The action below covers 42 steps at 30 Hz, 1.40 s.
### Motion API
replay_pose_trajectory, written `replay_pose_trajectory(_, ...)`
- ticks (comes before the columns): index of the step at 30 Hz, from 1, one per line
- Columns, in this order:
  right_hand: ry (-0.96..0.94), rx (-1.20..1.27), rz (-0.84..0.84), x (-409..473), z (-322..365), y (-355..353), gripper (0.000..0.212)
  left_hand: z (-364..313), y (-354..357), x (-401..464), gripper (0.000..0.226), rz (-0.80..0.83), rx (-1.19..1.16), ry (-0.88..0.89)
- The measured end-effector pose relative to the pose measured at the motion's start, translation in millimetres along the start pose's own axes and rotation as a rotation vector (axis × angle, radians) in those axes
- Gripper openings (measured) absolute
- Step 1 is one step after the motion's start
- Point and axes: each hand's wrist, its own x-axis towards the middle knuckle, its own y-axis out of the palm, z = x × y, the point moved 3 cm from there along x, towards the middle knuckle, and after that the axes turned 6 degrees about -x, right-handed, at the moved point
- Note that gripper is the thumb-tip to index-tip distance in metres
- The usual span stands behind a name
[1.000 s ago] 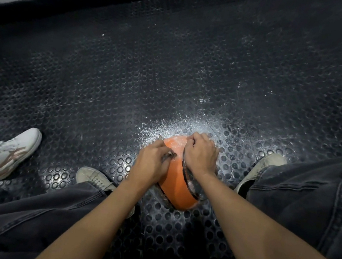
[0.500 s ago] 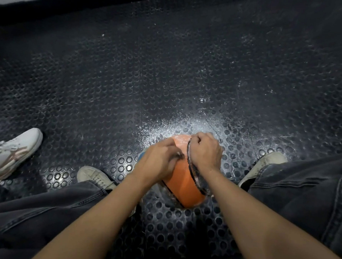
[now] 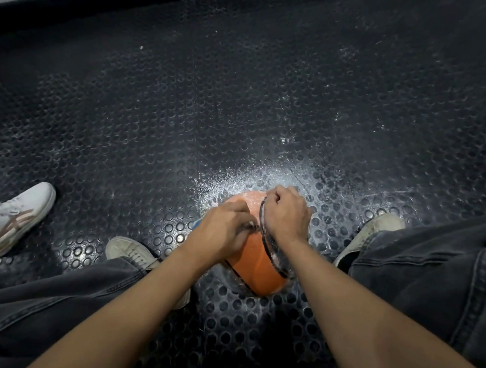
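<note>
Gripping an orange ball's (image 3: 259,267) dark band (image 3: 275,258), right hand (image 3: 287,215) fists; left hand (image 3: 221,233) pinches it. Dust (image 3: 236,177) whitens the studded black floor (image 3: 241,98).

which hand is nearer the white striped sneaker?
Left. The left hand lies on the orange object, on the side toward the white striped sneaker; the right hand grips it farther right.

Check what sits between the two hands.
Head view: the orange rounded object and its dark curved band lie between the left hand and the right hand.
</note>
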Motion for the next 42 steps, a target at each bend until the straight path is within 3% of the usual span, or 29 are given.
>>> replay_pose_trajectory(2,-0.013,0.026,0.013,1.8,-0.8,-0.2,0.029,-1.2,-2.6,4.6,0.014,0.066,0.024,0.015)
replay_pose_trajectory(7,-0.016,-0.009,0.009,-1.5,4.0,1.9,0.029,10.5,-5.2,19.3,0.022,-0.066,0.052,-0.08)
replay_pose_trajectory(11,-0.03,-0.001,0.035,2.4,1.2,0.8,0.027,3.6,-10.0,8.5,0.019,0.174,0.033,0.088)
replay_pose_trajectory(16,-0.049,-0.016,0.023,-2.6,5.5,2.6,0.028,13.8,-5.2,22.8,0.014,-0.048,0.079,-0.019)
replay_pose_trajectory(21,-0.043,0.023,0.034,1.0,2.6,-0.9,0.029,0.1,-3.5,6.4,0.016,0.149,0.071,0.153)
replay_pose_trajectory(26,0.02,0.062,-0.007,-0.5,1.0,3.0,0.029,5.1,-0.1,17.0,0.015,-0.061,0.087,-0.024)
replay_pose_trajectory(30,0.009,0.072,0.013,0.5,-3.7,0.9,0.029,-9.5,1.5,3.0,0.014,0.118,0.099,0.098)
replay_pose_trajectory(34,-0.017,0.04,0.002,-3.5,2.8,2.7,0.028,3.6,-2.9,29.0,0.018,-0.043,0.119,-0.102)
replay_pose_trajectory(40,-0.012,0.005,0.013,-0.4,0.9,2.4,0.026,-6.6,-5.2,-1.6,0.014,0.12,0.043,0.037)
replay_pose_trajectory(42,-0.017,-0.01,0.029,-1.3,2.6,3.5,0.027,0.3,-5.4,9.7,0.016,0.048,0.075,-0.026)
